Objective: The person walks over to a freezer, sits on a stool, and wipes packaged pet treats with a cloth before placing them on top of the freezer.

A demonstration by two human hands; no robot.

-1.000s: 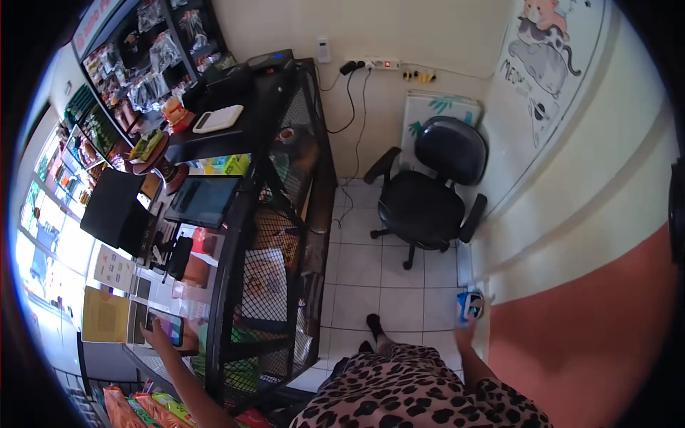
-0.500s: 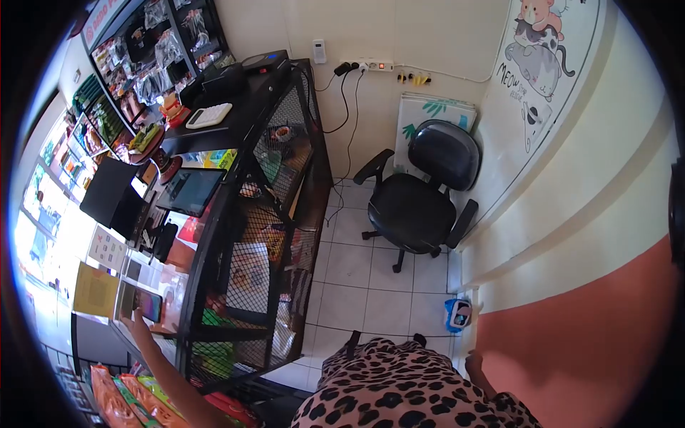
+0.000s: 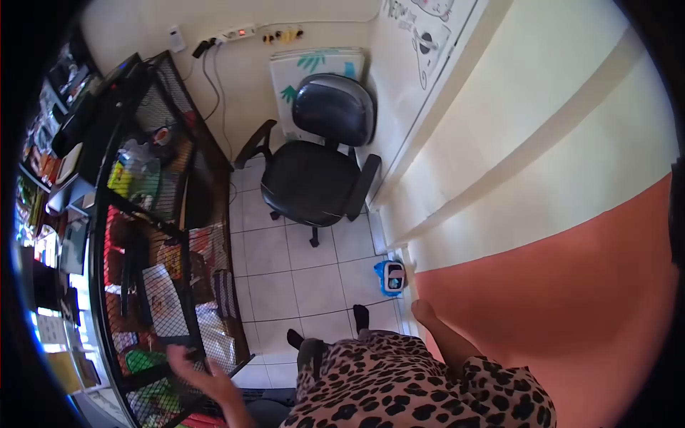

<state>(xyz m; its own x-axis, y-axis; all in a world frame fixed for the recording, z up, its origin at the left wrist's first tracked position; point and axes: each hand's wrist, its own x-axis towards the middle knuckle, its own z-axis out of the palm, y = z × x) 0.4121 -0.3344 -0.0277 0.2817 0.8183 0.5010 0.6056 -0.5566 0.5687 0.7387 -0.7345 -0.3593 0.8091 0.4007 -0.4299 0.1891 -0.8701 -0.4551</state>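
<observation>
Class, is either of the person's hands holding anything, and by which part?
No held thing shows: the left hand is open before the mesh shelf, the right hand near the wall.

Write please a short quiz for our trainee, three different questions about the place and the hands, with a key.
1. Which colour is the seat of the office chair?
a) red
b) black
c) yellow

2. True or false: the small bin with blue plastic around it stands on the tiled floor.

3. Which of the person's hands is nearer to the black shelf with mesh sides?

Key: 1 b; 2 true; 3 the left hand.
</observation>
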